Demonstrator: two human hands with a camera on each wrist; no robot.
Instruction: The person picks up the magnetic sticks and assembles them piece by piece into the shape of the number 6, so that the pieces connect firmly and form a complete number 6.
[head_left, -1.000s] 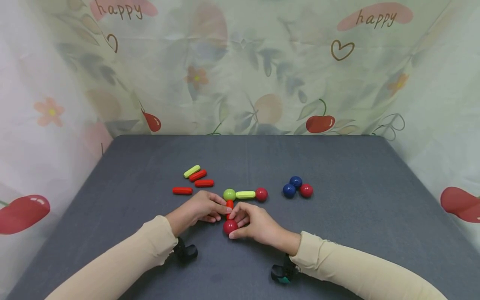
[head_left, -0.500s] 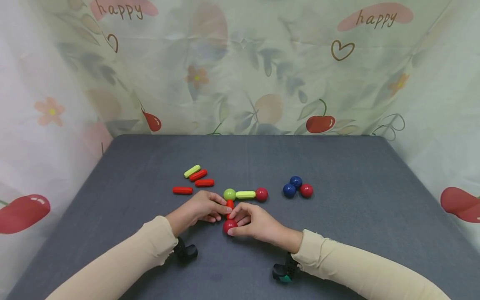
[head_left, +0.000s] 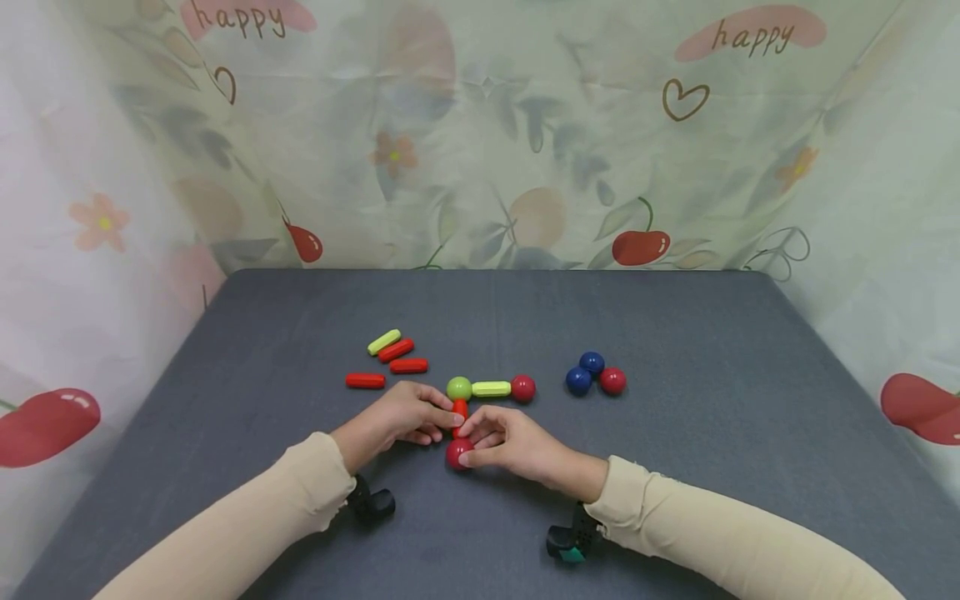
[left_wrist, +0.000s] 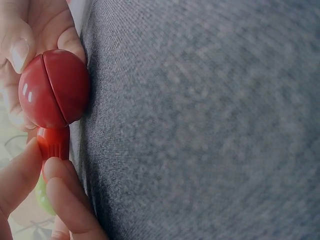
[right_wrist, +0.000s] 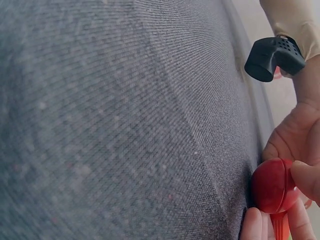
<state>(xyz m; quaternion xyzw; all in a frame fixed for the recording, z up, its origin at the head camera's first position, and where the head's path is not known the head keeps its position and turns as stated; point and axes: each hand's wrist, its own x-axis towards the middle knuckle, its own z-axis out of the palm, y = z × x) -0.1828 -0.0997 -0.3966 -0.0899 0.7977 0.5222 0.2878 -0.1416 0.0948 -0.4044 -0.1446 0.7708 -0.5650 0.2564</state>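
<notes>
Near the table's middle, my left hand (head_left: 408,415) pinches a red rod (left_wrist: 54,142) between thumb and fingers. A red ball (head_left: 459,454) sits on the rod's near end, and my right hand (head_left: 517,442) grips it, thumb on its near side. A seam runs round this ball in the left wrist view. At the rod's far end is a green ball (head_left: 459,389). From that, a yellow-green rod (head_left: 491,389) leads right to another red ball (head_left: 523,388). Fingers of both hands cover part of the red rod in the head view.
Left of the joined pieces lie a loose yellow-green rod (head_left: 384,342) and several red rods (head_left: 365,381). To the right, two blue balls (head_left: 578,381) cluster with a red ball (head_left: 613,381). A patterned curtain (head_left: 487,167) hangs behind the dark grey table (head_left: 675,450).
My right thumb has slid from the ball's near underside up onto its right side, and the right wrist has shifted slightly right. The left hand and joined pieces have hardly moved.
</notes>
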